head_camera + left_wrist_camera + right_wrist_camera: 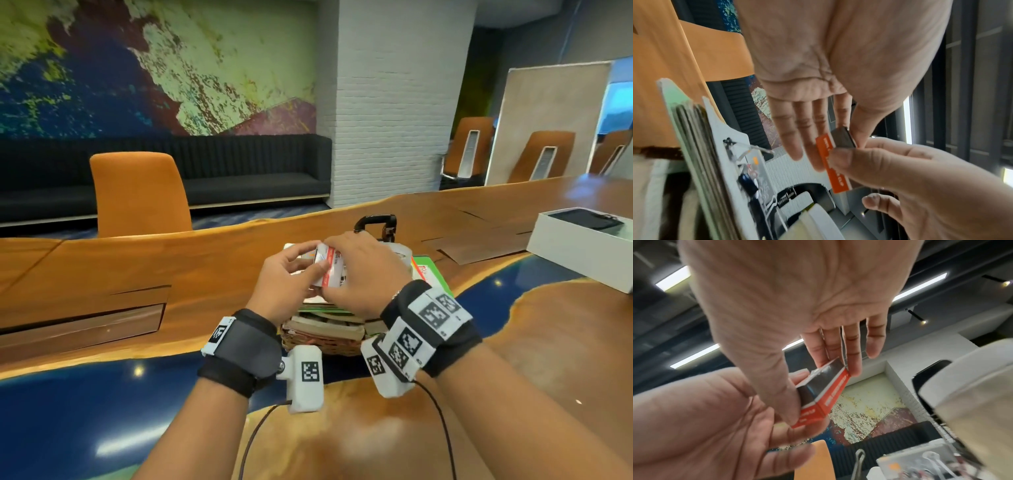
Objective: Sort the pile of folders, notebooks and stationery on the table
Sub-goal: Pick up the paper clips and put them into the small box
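Note:
A small red, white and dark grey box is held up over a wicker basket that is piled with notebooks. My left hand pinches the box's left side between thumb and fingers. My right hand grips it from the right and above, covering part of it. In the left wrist view the box shows its orange edge between both hands. In the right wrist view my thumb and fingertips clamp the box at its ends. A green folder lies behind my right wrist.
A black handled tool and a white roll sit behind the basket. A clear packet of clips lies on the pile. A white open box stands at the right. An orange chair is across the wooden table.

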Motion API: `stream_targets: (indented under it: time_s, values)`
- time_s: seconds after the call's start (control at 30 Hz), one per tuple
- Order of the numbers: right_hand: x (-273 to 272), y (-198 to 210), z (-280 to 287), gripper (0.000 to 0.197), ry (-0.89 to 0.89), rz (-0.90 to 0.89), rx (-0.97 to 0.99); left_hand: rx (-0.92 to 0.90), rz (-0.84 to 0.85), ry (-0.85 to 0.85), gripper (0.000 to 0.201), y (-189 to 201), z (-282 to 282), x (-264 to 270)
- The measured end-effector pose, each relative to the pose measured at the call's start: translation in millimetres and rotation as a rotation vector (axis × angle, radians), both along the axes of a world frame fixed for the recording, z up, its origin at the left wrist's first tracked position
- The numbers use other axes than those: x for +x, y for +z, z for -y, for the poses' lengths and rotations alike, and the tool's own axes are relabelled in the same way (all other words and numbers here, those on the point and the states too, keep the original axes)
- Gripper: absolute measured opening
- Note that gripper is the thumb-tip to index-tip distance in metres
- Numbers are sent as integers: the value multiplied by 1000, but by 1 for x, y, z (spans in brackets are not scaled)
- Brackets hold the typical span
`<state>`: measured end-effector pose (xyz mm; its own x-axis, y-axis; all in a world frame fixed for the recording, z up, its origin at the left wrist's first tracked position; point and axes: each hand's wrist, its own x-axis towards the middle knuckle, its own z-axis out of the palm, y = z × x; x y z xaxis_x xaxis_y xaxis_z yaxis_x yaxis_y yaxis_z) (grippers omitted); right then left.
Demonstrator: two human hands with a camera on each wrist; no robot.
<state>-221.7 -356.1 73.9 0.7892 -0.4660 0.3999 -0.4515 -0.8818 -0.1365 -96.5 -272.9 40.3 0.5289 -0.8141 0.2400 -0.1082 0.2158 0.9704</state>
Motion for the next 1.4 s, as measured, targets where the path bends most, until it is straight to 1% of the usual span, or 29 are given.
stream_targets:
  time_s: [0.1, 0.17, 0.23, 0.33, 0.4, 0.47, 0.57, 0.67, 0.73, 0.77, 0.83, 0.93, 1.0, 1.1, 1.17, 1.33, 1.4]
  values:
    - [30, 13, 8, 54, 15, 6, 63, 18, 30, 38, 35, 5, 5, 27]
    - [55, 19, 17, 47, 32, -11, 127, 56, 44, 67, 38, 9, 11, 47]
    - [80, 22, 29, 40, 38, -41, 215, 106, 45, 113, 34, 12, 20, 68]
    - [115, 18, 49, 38, 17, -98, 290, 197, 61, 159, 28, 10, 37, 98]
    - [133, 13, 62, 41, -10, -119, 299, 252, 78, 184, 24, 4, 49, 113]
    - [147, 6, 74, 45, -40, -136, 319, 302, 59, 209, 23, -6, 62, 124]
    - [165, -5, 86, 39, -84, -194, 337, 366, 52, 218, 23, -21, 77, 137]
    - [172, -15, 92, 29, -125, -262, 346, 416, 76, 225, 3, -33, 87, 140]
    - [173, -20, 94, 26, -135, -274, 364, 444, 87, 230, 11, -42, 94, 142]
    - [174, -22, 95, 25, -140, -281, 371, 458, 89, 234, 12, -45, 97, 142]
    - [174, -24, 96, 26, -151, -299, 382, 481, 103, 233, 3, -49, 100, 141]
    - [176, -27, 98, 31, -166, -322, 394, 501, 123, 215, 18, -57, 107, 144]
    - [177, -26, 97, 29, -183, -336, 408, 530, 156, 220, 19, -60, 108, 144]
    - [175, -24, 96, 24, -198, -325, 419, 524, 164, 219, 19, -58, 107, 141]
    - [171, -24, 94, 23, -208, -319, 421, 546, 221, 236, 19, -55, 104, 139]
    - [160, -19, 85, 28, -183, -285, 445, 569, 319, 219, 34, -48, 93, 134]
    - [154, -15, 79, 27, -167, -249, 452, 563, 340, 225, 35, -43, 87, 133]
